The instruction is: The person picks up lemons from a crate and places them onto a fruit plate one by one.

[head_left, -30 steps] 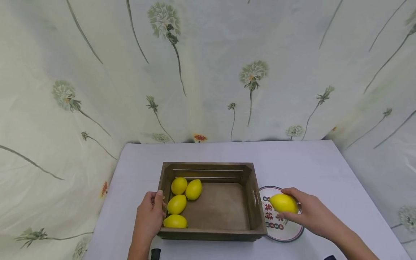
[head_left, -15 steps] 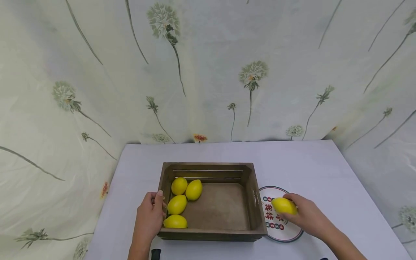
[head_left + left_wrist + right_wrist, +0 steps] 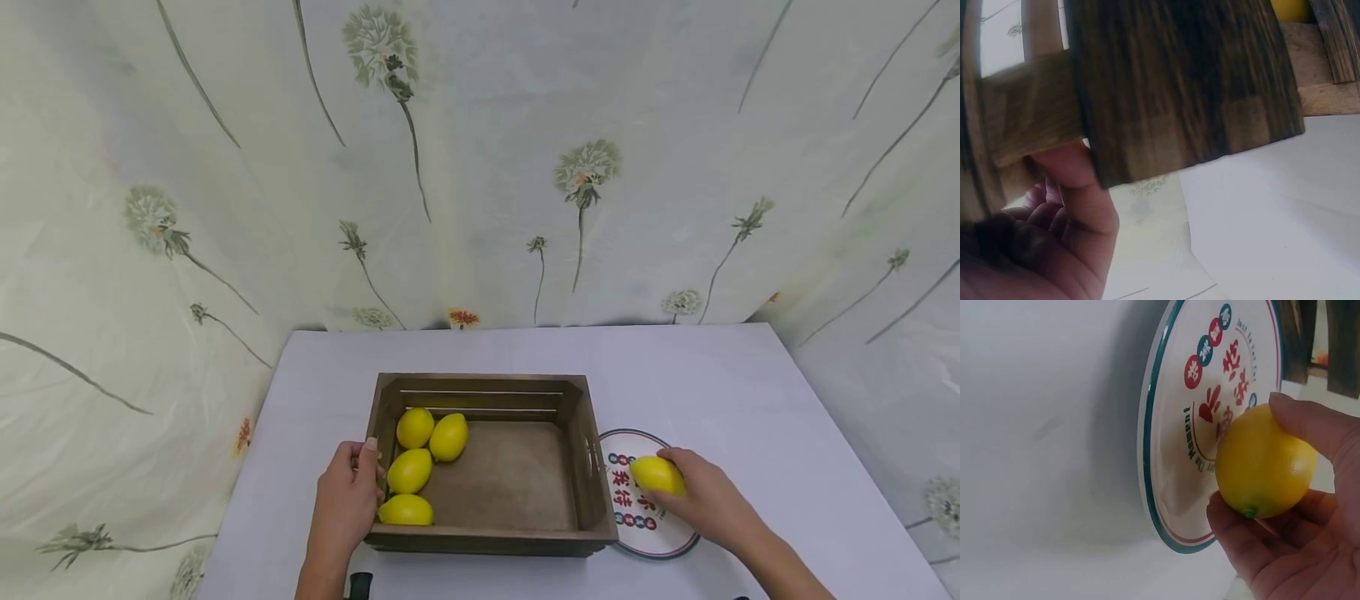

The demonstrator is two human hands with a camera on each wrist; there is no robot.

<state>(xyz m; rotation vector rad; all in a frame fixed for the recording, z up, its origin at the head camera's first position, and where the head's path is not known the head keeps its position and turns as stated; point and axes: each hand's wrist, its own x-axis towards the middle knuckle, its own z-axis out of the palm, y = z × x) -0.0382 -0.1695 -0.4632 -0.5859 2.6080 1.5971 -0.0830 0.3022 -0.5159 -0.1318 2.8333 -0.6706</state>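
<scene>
In the head view my right hand [image 3: 708, 504] holds a yellow lemon [image 3: 657, 475] over a round white plate [image 3: 637, 540] with red and blue printing and a dark rim. The right wrist view shows the thumb on one side of the lemon [image 3: 1265, 462] and fingers on the other; whether it touches the plate I cannot tell. My left hand [image 3: 345, 500] grips the left end of a brown wooden crate [image 3: 487, 542], its fingers hooked at a slat in the left wrist view. Several lemons, such as one lemon [image 3: 409, 472], lie along the crate's left side.
The crate and plate stand side by side on a table with a white cloth [image 3: 697, 375]. A dandelion-print curtain [image 3: 480, 167] hangs behind and at both sides. A small black object [image 3: 361, 585] shows at the front edge, partly cut off.
My right hand has lowered slightly with the lemon, toward the plate. The left hand and the crate keep their place.
</scene>
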